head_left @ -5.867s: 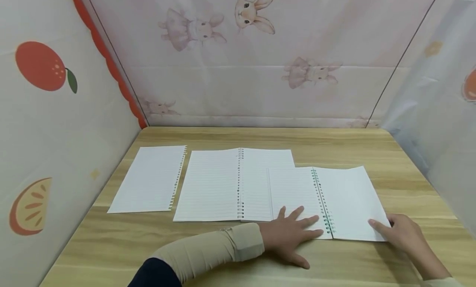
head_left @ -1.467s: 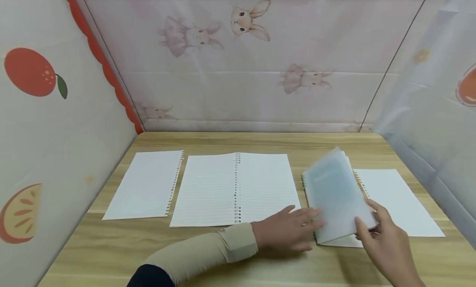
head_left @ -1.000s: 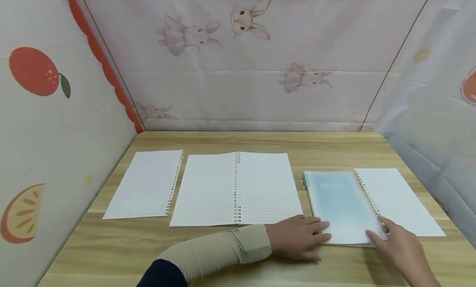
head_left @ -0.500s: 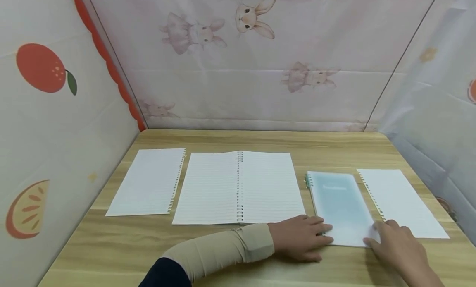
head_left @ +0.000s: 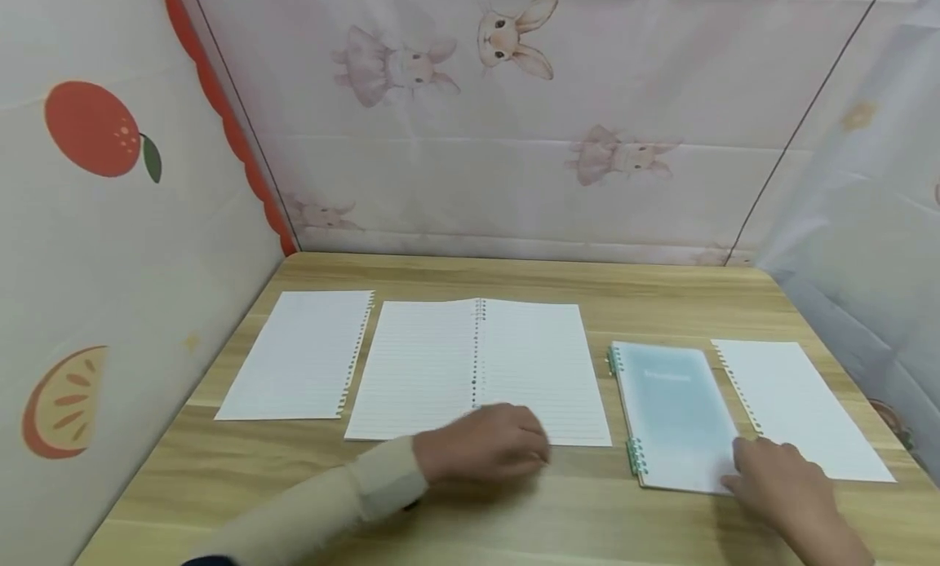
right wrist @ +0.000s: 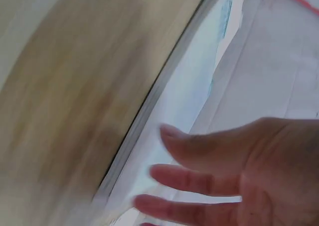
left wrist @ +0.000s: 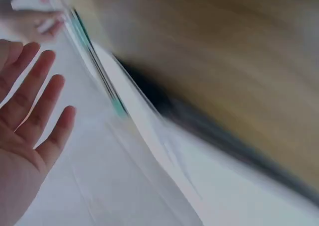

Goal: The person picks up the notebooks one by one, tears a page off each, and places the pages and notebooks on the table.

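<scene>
A spiral notebook with a pale blue cover and green rings lies closed on the right side of the table. My right hand is at its lower right corner; the right wrist view shows thumb and fingers loosely spread, gripping nothing. Contact with the cover is unclear from the blur. My left hand hovers over the front edge of a second notebook, which lies open at lined pages. In the left wrist view its fingers are spread and hold nothing.
One loose sheet with a torn, holed edge lies at the far left of the wooden table. Another such sheet lies right of the blue notebook. Printed cloth walls enclose the back and sides.
The green-ringed notebook lay open over the other's page; now it is closed and apart, with a loose sheet at its right. My left hand has left it and moved left.
</scene>
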Available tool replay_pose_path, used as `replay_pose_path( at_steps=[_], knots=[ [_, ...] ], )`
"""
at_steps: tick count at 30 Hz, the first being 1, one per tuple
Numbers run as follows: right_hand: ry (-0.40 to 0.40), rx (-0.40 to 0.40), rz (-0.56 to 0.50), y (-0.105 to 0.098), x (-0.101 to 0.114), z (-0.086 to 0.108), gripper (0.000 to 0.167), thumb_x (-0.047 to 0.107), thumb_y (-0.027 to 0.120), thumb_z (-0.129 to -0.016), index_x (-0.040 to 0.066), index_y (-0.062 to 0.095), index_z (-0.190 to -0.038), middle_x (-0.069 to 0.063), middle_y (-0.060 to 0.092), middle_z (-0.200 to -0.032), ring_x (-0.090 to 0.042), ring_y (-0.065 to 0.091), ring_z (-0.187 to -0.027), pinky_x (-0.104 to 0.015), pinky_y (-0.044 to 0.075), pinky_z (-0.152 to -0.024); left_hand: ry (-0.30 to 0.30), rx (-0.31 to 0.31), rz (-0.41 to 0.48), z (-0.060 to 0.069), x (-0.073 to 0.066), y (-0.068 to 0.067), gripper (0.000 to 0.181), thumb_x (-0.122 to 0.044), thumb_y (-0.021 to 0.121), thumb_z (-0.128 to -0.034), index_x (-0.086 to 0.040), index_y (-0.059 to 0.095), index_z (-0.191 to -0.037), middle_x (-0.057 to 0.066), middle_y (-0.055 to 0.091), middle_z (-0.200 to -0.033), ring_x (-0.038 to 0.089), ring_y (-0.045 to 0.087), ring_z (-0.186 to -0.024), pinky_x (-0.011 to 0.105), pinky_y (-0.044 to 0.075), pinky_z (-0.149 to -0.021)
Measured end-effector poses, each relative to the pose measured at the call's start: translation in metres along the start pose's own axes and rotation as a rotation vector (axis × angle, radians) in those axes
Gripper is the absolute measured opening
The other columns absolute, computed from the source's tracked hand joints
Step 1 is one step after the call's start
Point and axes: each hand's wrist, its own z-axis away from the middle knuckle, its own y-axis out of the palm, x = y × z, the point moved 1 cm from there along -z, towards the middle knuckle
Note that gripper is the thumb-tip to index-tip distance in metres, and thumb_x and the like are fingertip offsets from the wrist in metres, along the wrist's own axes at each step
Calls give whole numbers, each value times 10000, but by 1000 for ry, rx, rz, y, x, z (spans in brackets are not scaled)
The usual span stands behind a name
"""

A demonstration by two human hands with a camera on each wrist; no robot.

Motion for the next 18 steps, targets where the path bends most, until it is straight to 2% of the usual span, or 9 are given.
replay_pose_path(
  at_steps=[2,4,6,8,11,14,15,18],
  knots=[
    [-34,-106,37,-2,14,0,257,261,747,-811,52,598,-803,-57,559,-699,-242,497,-626,-414,425,-509,-57,-68,-47,29,14,-10,79,-181,655,-897,-158,720,-936,-52,685,-991,84,609,-964,198,468,-879],
    [-97,-231,65,-4,30,-1,251,255,763,-796,49,623,-824,-74,588,-724,-253,522,-632,-418,437,-505,-150,-83,-78,61,27,-19,55,-149,680,-882,-140,720,-919,-19,676,-1021,119,609,-986,253,490,-871],
    [-203,-353,68,-4,47,-3,250,259,785,-774,58,649,-835,-88,628,-769,-267,560,-663,-420,462,-520,-245,-59,-120,92,37,-27,70,-145,714,-861,-132,718,-930,19,669,-1077,157,607,-1029,299,503,-875],
    [-332,-406,27,-2,64,-6,231,266,794,-766,88,666,-837,-92,664,-842,-285,607,-742,-435,500,-582,-323,-7,-164,119,43,-32,157,-169,740,-843,-115,708,-987,70,648,-1156,207,595,-1085,344,509,-884],
    [-546,-388,-42,-1,89,-13,180,277,775,-790,140,676,-850,-59,683,-939,-287,637,-889,-453,530,-724,-371,78,-254,147,44,-35,382,-271,777,-807,-67,664,-1110,156,594,-1256,282,576,-1140,394,510,-899],
    [-710,-304,-100,-1,118,-19,181,275,737,-831,135,683,-933,-45,671,-1023,-272,626,-994,-448,513,-842,-370,131,-330,160,42,-35,542,-328,772,-805,-11,600,-1210,220,542,-1311,326,577,-1141,410,520,-876],
    [-757,-286,-107,-2,128,-20,191,271,726,-843,124,684,-957,-46,667,-1039,-265,623,-1008,-440,509,-859,-372,150,-353,163,41,-34,555,-333,758,-818,-2,584,-1227,225,537,-1316,325,582,-1136,405,525,-865],
    [-858,-231,-125,-3,155,-26,244,249,696,-874,83,678,-1051,-99,647,-1140,-289,603,-1080,-446,486,-916,-368,224,-423,166,38,-33,446,-191,692,-883,25,553,-1247,220,569,-1284,297,622,-1090,367,551,-800]
  ],
)
